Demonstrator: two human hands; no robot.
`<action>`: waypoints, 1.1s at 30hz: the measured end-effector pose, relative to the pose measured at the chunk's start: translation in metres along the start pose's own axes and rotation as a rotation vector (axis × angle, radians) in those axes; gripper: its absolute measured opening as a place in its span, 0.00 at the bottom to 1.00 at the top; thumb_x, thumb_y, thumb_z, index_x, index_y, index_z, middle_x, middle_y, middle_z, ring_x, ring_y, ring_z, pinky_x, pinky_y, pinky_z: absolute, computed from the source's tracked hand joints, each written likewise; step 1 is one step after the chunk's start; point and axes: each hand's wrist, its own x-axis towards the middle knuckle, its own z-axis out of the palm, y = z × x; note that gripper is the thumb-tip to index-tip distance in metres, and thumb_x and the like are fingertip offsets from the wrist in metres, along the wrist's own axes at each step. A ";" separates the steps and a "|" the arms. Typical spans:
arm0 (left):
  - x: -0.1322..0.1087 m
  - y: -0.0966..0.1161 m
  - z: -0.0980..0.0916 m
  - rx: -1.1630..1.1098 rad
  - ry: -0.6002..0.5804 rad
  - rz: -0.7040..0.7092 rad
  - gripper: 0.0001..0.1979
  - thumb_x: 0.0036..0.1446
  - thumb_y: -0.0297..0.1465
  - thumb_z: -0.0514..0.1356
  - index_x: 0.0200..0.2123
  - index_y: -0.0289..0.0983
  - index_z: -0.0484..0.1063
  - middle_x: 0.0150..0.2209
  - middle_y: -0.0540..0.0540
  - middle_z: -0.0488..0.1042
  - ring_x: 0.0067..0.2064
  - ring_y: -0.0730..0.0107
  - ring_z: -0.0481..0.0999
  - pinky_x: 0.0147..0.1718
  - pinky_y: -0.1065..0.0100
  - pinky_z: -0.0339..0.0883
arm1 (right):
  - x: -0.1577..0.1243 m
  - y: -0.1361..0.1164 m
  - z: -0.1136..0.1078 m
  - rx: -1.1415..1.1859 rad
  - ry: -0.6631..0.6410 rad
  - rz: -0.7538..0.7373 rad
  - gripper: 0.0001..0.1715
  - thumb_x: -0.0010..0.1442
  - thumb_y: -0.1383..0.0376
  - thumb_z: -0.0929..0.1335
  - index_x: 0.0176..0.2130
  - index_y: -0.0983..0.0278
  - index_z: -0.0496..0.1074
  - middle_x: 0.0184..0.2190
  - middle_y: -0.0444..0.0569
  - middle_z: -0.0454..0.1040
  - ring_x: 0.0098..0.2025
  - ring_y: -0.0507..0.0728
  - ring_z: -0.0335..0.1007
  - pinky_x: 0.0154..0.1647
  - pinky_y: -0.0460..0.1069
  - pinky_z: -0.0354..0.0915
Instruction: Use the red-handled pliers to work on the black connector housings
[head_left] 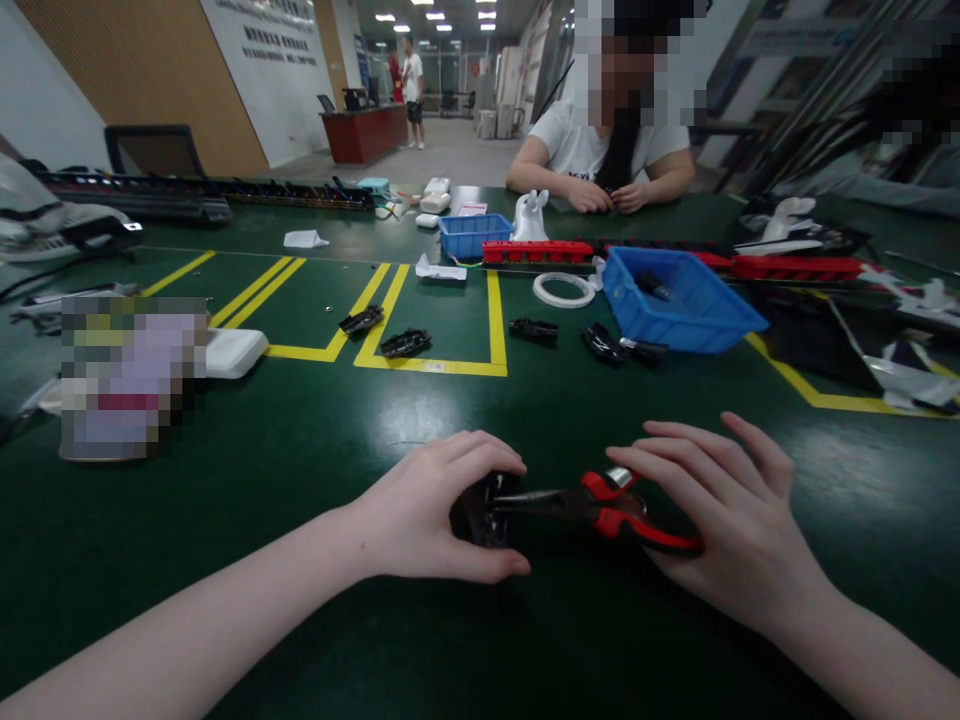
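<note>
My left hand (442,510) is curled around a small glossy black part (491,510), thumb on the near side and fingers on the far side. Long-nose pliers (555,502) with red and black handles reach into that part with their narrow tips. Whether the jaws pinch anything there is too small to tell. My right hand (727,510) has the pliers' handles, the lower one against the palm and the upper one by the index fingertip; the other fingers are spread. Beyond the hands lie similar black parts (406,343) on the green table (322,630).
A blue bin (679,305) with black pieces stands at right, a white tape roll (564,290) beside it. Farther back are a second blue bin (474,238) and a red rail (536,252). A phone-like slab and a white case (234,353) lie left. A person (600,160) sits opposite.
</note>
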 end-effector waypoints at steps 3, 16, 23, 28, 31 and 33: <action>0.000 0.000 0.000 0.060 -0.051 -0.002 0.26 0.51 0.40 0.69 0.51 0.38 0.68 0.51 0.42 0.73 0.52 0.56 0.73 0.52 0.55 0.67 | 0.000 -0.001 0.000 -0.007 -0.021 -0.017 0.24 0.57 0.70 0.65 0.53 0.59 0.67 0.45 0.51 0.76 0.54 0.66 0.68 0.63 0.68 0.48; -0.001 -0.005 0.005 0.153 -0.092 0.067 0.28 0.52 0.41 0.67 0.54 0.39 0.67 0.54 0.41 0.71 0.53 0.55 0.72 0.52 0.55 0.66 | 0.002 -0.005 0.000 -0.020 -0.031 -0.019 0.19 0.58 0.72 0.64 0.48 0.58 0.71 0.40 0.48 0.77 0.49 0.63 0.72 0.64 0.65 0.49; -0.001 -0.001 0.004 0.137 -0.112 0.039 0.26 0.52 0.39 0.67 0.52 0.37 0.68 0.54 0.41 0.71 0.52 0.55 0.72 0.52 0.56 0.67 | 0.001 -0.003 0.000 0.006 -0.042 -0.022 0.21 0.57 0.70 0.64 0.51 0.59 0.69 0.42 0.50 0.76 0.51 0.65 0.70 0.64 0.67 0.47; -0.001 -0.001 0.004 0.136 -0.113 0.030 0.26 0.51 0.39 0.68 0.51 0.36 0.68 0.52 0.41 0.72 0.52 0.55 0.72 0.52 0.55 0.67 | 0.000 -0.003 0.000 0.002 -0.038 -0.017 0.22 0.58 0.70 0.65 0.52 0.58 0.69 0.44 0.50 0.76 0.52 0.65 0.70 0.64 0.67 0.47; -0.001 -0.002 0.004 0.137 -0.110 0.027 0.25 0.52 0.39 0.67 0.51 0.37 0.68 0.52 0.41 0.72 0.51 0.56 0.72 0.51 0.55 0.67 | 0.000 -0.004 -0.001 0.007 -0.038 -0.004 0.23 0.57 0.70 0.65 0.52 0.57 0.69 0.44 0.50 0.76 0.53 0.65 0.69 0.64 0.67 0.47; -0.001 -0.002 0.004 0.137 -0.108 0.029 0.25 0.52 0.39 0.67 0.51 0.37 0.68 0.52 0.41 0.72 0.51 0.56 0.72 0.51 0.55 0.67 | 0.002 -0.004 -0.003 0.004 -0.037 -0.008 0.23 0.57 0.71 0.65 0.52 0.58 0.69 0.43 0.50 0.76 0.52 0.66 0.69 0.63 0.67 0.48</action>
